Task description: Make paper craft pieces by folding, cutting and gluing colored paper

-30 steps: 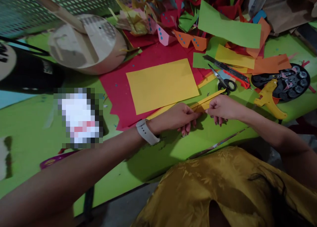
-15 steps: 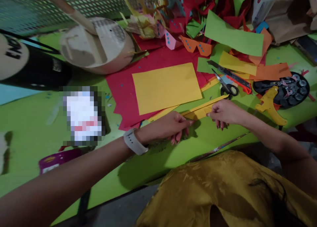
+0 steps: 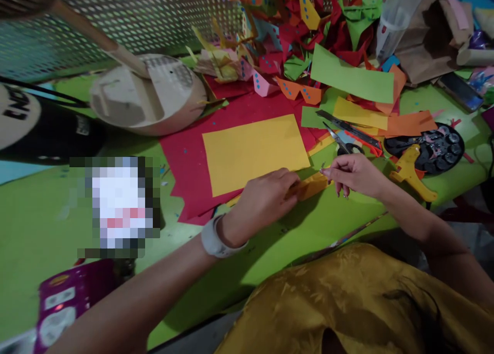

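Observation:
A narrow folded strip of yellow paper [image 3: 312, 185] is stretched between my two hands just above the green table. My left hand [image 3: 268, 197], with a pale watch on its wrist, closes over the strip's left part and hides it. At the other end, my right hand [image 3: 353, 175] has thumb and forefinger pinched at the strip's tip. Scissors [image 3: 345, 142] lie just behind my right hand, partly covered by it. Behind my left hand, a yellow paper sheet [image 3: 254, 153] rests flat on a larger red sheet [image 3: 187, 181].
A box cutter [image 3: 349, 130], a yellow glue gun [image 3: 411, 171] and a black paint palette [image 3: 447, 151] lie right. Folded coloured papers [image 3: 301, 45] pile up behind. A round white container [image 3: 148, 96], a blurred-out phone [image 3: 119, 202] and a purple device [image 3: 73, 297] stand left.
My left hand has turned palm-down over the paper strip, covering more of it. My right hand still pinches the other end. The view has shifted, so the table things appear lower.

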`<act>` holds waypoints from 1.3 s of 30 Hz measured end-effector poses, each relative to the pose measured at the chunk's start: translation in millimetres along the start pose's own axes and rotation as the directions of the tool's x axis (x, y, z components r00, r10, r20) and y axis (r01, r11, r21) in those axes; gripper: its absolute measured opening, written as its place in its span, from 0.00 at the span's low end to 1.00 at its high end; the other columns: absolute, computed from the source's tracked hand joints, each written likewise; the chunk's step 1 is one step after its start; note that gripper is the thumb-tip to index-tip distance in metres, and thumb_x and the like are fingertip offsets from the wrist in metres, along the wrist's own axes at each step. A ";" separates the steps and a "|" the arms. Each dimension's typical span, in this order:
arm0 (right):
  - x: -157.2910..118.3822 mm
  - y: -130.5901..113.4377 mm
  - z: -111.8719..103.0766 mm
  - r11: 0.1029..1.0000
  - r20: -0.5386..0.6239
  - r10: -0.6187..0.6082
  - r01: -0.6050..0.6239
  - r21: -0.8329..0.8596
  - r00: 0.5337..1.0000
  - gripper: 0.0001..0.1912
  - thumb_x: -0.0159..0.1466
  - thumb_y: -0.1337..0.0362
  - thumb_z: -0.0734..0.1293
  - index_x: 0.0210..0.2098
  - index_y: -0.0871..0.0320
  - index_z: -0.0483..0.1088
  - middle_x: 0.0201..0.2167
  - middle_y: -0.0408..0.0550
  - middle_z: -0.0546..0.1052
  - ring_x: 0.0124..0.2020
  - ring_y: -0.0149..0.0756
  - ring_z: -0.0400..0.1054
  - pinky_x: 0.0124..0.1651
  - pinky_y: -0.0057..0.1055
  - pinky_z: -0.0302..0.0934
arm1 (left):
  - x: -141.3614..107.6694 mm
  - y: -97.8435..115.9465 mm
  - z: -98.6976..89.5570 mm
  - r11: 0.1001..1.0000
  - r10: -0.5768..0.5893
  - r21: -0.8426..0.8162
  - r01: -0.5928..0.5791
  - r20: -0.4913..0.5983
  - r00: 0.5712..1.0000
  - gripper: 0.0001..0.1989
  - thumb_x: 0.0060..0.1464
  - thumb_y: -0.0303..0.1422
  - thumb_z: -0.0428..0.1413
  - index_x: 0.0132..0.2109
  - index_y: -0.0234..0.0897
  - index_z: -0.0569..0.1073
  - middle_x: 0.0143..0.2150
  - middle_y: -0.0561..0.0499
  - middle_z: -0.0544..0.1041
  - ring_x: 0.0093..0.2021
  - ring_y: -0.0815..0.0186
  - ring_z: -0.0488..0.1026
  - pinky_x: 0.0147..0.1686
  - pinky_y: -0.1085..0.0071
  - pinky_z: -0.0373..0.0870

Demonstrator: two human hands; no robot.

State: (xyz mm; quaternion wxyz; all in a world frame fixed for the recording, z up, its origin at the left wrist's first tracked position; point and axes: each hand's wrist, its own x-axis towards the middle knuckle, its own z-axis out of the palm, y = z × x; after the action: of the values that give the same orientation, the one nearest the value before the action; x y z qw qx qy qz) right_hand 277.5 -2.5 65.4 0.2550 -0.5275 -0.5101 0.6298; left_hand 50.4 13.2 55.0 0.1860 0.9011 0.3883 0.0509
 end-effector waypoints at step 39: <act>11.4 14.2 -3.4 0.548 0.111 -0.710 0.645 -0.533 0.695 0.08 0.68 0.60 0.67 0.43 0.50 0.79 0.35 0.44 0.77 0.35 0.30 0.71 0.37 0.29 0.68 | 0.6 0.4 19.7 0.012 -0.235 -0.970 0.243 0.234 0.944 0.18 0.50 0.47 0.64 0.32 0.36 0.74 0.26 0.56 0.68 0.25 0.73 0.58 0.24 0.76 0.55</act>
State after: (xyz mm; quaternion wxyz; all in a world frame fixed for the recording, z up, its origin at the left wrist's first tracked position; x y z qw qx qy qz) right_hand 280.1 3.5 48.2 0.3505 -0.3741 -0.8110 0.2820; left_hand 55.7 7.5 36.9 0.7570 0.4490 0.3923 0.2672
